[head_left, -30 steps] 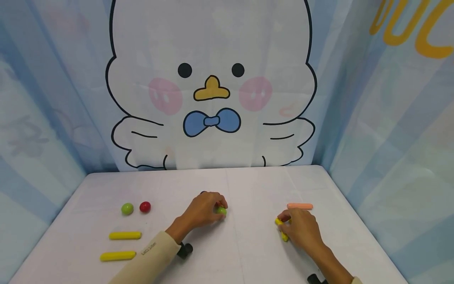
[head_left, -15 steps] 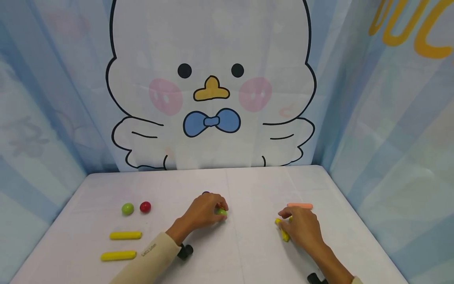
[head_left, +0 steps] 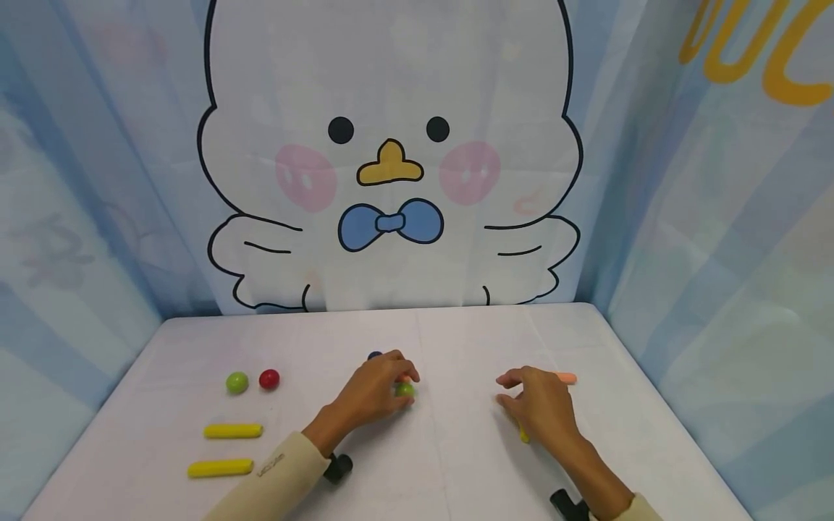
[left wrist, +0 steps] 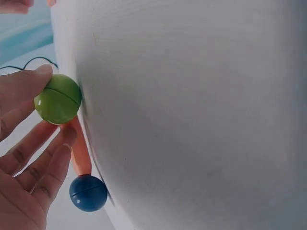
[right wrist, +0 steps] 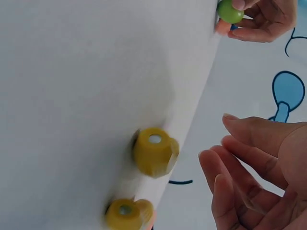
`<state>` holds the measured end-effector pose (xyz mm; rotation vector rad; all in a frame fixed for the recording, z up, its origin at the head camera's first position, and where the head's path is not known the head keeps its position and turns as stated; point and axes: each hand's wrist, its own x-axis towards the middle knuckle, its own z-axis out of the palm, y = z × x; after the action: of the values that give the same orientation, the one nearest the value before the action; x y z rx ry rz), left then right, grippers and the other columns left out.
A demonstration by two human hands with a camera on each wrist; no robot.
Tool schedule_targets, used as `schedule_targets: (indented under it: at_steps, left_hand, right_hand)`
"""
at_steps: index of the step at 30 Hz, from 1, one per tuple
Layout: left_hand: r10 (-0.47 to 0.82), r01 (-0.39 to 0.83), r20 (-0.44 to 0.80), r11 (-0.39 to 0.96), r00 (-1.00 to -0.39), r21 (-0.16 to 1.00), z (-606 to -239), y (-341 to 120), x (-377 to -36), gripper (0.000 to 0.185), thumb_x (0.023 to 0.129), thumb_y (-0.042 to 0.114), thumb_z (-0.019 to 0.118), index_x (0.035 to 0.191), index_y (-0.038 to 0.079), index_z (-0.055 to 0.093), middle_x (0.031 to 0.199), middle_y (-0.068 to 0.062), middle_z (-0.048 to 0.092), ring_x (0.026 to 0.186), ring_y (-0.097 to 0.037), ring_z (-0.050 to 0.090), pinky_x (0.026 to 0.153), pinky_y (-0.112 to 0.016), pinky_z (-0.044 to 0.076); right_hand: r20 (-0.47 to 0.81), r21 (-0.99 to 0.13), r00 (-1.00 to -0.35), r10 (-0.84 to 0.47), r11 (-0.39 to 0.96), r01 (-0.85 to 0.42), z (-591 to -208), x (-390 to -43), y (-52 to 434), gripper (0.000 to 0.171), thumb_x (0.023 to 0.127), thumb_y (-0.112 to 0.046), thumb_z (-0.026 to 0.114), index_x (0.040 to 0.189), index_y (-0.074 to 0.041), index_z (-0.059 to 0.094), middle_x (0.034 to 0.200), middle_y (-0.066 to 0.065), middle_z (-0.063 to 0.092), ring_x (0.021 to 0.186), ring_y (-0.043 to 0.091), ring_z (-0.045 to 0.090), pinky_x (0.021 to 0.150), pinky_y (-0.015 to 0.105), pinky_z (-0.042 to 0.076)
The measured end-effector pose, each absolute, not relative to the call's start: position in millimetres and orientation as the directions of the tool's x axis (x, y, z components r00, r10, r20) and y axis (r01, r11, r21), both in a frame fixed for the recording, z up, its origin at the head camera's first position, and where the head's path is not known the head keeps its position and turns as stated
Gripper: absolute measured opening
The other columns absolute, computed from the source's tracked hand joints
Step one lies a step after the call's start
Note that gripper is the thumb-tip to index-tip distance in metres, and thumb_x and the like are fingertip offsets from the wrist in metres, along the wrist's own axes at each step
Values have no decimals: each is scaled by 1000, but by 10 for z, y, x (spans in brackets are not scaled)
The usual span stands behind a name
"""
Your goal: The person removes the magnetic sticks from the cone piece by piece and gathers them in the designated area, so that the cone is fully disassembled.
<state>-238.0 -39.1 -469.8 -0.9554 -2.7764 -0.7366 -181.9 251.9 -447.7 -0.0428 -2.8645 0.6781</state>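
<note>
My left hand (head_left: 374, 385) pinches a green ball (left wrist: 58, 99) near the middle of the table. An orange stick (left wrist: 81, 148) runs from beside that ball to a dark blue ball (left wrist: 88, 193), and my lower fingers lie alongside the stick. On the right side, my right hand (head_left: 539, 401) has thumb and fingers spread apart with nothing between them. Below it lie two yellow pieces with silvery round ends, an upper one (right wrist: 154, 153) and a lower one (right wrist: 127, 214), blurred in the right wrist view. From above, the hand hides most of these yellow pieces.
Another orange stick (head_left: 567, 378) lies behind my right hand. To the left are a loose green ball (head_left: 237, 383), a red ball (head_left: 269, 379) and two yellow sticks, the farther (head_left: 233, 431) and the nearer (head_left: 220, 468). A printed curtain (head_left: 391, 275) stands behind the white table (head_left: 456, 463).
My right hand has come off the yellow pieces and shifted slightly left and up, now covering more of them in the head view. The left hand stays nearly in place with the green ball.
</note>
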Motion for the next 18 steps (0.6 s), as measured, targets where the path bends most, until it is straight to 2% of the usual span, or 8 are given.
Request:
schedule_targets:
  at_steps: [11, 18]
  left_hand:
    - [512, 551, 217, 710, -831, 438, -4703, -439, -2351, 26, 86, 23, 90, 107, 14, 78, 99, -2, 65, 88, -16, 62, 81, -32, 55]
    - [508, 550, 219, 718, -833, 427, -4728, -483, -2341, 20, 90, 25, 87, 106, 18, 77, 97, 1, 67, 90, -17, 64, 83, -35, 56]
  right_hand:
    - [234, -475, -972, 13, 874, -102, -4422, -1886, 2308, 25, 80, -12, 93, 103, -15, 84, 99, -1, 82, 71, 8, 69, 67, 29, 54]
    - [245, -475, -969, -9, 871, -128, -4396, -1918, 2172, 25, 80, -11, 93, 103, -15, 84, 99, -1, 81, 71, 7, 68, 68, 30, 55]
